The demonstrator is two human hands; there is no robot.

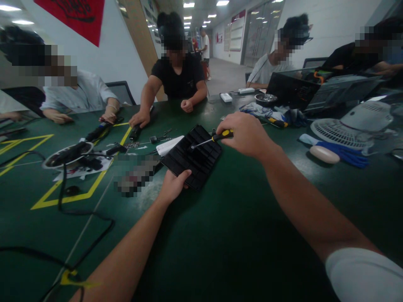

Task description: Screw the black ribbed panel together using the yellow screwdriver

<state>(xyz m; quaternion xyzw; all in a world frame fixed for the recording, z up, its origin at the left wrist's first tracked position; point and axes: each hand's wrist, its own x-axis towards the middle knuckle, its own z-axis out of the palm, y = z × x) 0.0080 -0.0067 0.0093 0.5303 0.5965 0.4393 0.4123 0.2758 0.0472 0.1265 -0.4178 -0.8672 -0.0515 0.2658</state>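
Observation:
My left hand (174,184) grips the near-left edge of a black ribbed plastic tray (201,167), thumb on top and fingers underneath. The tray is tilted above the green table. In my right hand (244,132) is a screwdriver (225,134) with a black and yellow handle. Its metal shaft points left over the tray. A small light piece seems to sit at its tip, though I cannot make out what it is. A white flat object (170,145) lies just behind the tray's left side.
On the left, a round dish (67,155) holds black parts, with a black cable (63,201) running toward me. Yellow tape (91,195) marks the green table. At right are a white fan (355,121), blue gloves (346,155) and a pale oval object (324,154). Several people sit around.

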